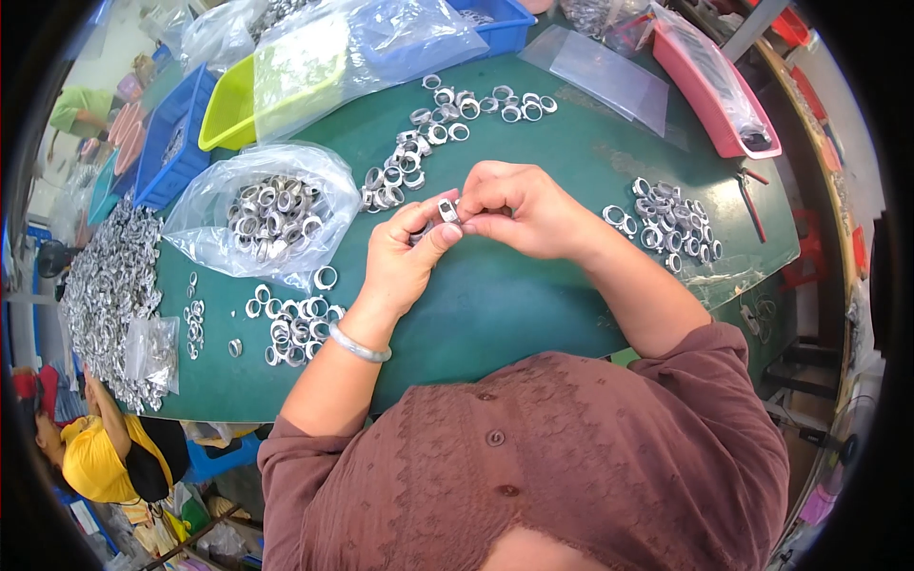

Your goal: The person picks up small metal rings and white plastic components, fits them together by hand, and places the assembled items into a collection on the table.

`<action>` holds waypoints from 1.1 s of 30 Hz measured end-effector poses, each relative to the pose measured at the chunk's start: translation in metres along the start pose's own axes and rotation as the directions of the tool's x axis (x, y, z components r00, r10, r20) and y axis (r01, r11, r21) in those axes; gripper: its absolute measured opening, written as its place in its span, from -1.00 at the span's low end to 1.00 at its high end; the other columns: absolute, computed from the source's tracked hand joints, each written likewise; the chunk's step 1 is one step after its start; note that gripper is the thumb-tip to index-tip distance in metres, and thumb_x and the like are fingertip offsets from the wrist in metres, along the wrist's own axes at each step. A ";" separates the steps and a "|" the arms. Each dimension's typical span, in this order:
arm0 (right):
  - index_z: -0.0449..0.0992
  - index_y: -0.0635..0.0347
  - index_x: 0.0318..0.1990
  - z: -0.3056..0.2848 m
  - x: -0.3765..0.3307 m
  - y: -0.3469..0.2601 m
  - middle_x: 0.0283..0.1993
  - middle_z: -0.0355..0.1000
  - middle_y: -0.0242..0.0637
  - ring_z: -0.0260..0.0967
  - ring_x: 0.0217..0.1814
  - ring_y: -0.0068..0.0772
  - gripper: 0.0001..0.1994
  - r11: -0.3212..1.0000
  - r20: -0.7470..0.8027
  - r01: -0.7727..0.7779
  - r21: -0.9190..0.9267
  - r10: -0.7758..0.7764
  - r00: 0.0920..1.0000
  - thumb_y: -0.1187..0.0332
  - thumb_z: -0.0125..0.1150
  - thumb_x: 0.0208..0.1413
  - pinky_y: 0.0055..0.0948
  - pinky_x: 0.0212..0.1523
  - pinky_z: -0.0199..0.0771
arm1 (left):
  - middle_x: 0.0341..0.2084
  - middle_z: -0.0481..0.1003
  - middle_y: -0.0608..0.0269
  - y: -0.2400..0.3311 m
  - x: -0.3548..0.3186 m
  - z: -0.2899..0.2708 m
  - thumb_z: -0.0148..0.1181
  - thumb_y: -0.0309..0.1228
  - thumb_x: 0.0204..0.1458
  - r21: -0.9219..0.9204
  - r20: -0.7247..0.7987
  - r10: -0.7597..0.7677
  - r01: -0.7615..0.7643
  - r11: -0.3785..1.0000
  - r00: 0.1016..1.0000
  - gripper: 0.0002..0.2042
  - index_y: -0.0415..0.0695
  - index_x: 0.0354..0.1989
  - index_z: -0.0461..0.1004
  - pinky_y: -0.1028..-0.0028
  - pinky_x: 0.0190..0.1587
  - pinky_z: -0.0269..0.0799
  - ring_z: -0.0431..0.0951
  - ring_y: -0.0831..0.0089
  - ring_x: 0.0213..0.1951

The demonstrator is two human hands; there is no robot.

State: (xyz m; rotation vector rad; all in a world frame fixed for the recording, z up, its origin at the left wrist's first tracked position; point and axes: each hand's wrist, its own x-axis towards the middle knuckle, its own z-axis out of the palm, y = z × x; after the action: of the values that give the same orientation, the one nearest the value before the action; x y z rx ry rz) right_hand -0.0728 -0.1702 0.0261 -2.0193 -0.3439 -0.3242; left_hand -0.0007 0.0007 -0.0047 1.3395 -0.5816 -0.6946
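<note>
My left hand is closed, its thumb and fingers pinching a small silvery metal ring part that looks like a watch case. From the other side, my right hand is closed too, its fingertips pressed against the same part; anything smaller between them is hidden. Just beyond my hands lies a loose band of similar metal rings. More rings are grouped beside my left forearm, and another cluster lies to the right of my right hand.
An open clear plastic bag of rings stands left. A large metal heap lies at the far left. Behind are a lime bin and a blue bin; a pink tray sits back right. A person in yellow is at lower left.
</note>
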 end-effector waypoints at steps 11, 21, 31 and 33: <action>0.45 0.21 -0.53 -0.088 -0.057 -0.023 -0.42 0.32 -0.19 0.32 -0.30 -0.14 -0.89 0.353 0.194 -0.053 -0.934 0.626 0.756 0.55 0.07 -0.33 -0.29 -0.32 0.35 | -0.62 0.33 0.50 -0.005 0.000 0.004 0.11 -0.38 -0.02 0.284 0.048 -0.033 0.018 0.959 0.998 -0.76 -0.16 -0.17 0.46 0.74 -0.58 0.16 0.23 0.77 -0.61; 0.48 0.28 -0.27 -0.046 -0.028 -0.014 -0.31 0.42 -0.34 0.35 -0.32 -0.56 -0.81 0.778 0.043 -0.416 0.471 0.451 0.892 0.55 0.14 -0.13 -0.58 -0.32 0.34 | -0.58 0.28 0.50 0.001 -0.006 0.007 0.15 -0.54 -0.09 0.258 0.074 0.103 -0.119 0.959 0.992 -0.66 -0.18 -0.07 0.38 0.75 -0.53 0.11 0.18 0.78 -0.58; 0.40 0.26 -0.11 0.004 -0.013 -0.010 -0.36 0.40 -0.37 0.33 -0.30 -0.60 -0.70 0.580 0.047 -0.292 0.761 0.399 0.916 0.57 0.14 -0.08 -0.62 -0.27 0.35 | -0.55 0.31 0.44 0.008 -0.011 0.008 0.26 -0.51 -0.20 0.224 0.016 0.249 -0.246 0.943 0.968 -0.61 -0.18 -0.10 0.39 0.68 -0.44 0.23 0.26 0.72 -0.50; 0.39 0.24 -0.09 0.007 -0.014 -0.011 -0.37 0.40 -0.39 0.33 -0.29 -0.60 -0.67 0.621 0.000 -0.251 0.743 0.374 0.927 0.58 0.14 -0.09 -0.60 -0.25 0.35 | -0.56 0.31 0.44 0.011 -0.011 0.007 0.24 -0.47 -0.15 0.210 -0.014 0.143 -0.137 0.968 0.990 -0.71 -0.20 -0.20 0.43 0.69 -0.45 0.20 0.25 0.73 -0.50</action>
State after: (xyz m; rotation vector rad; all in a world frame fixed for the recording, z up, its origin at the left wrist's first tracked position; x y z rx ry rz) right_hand -0.0895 -0.1611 0.0264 -1.1971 0.0081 -0.0849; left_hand -0.0125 0.0052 0.0069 1.4839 -0.7339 -0.5089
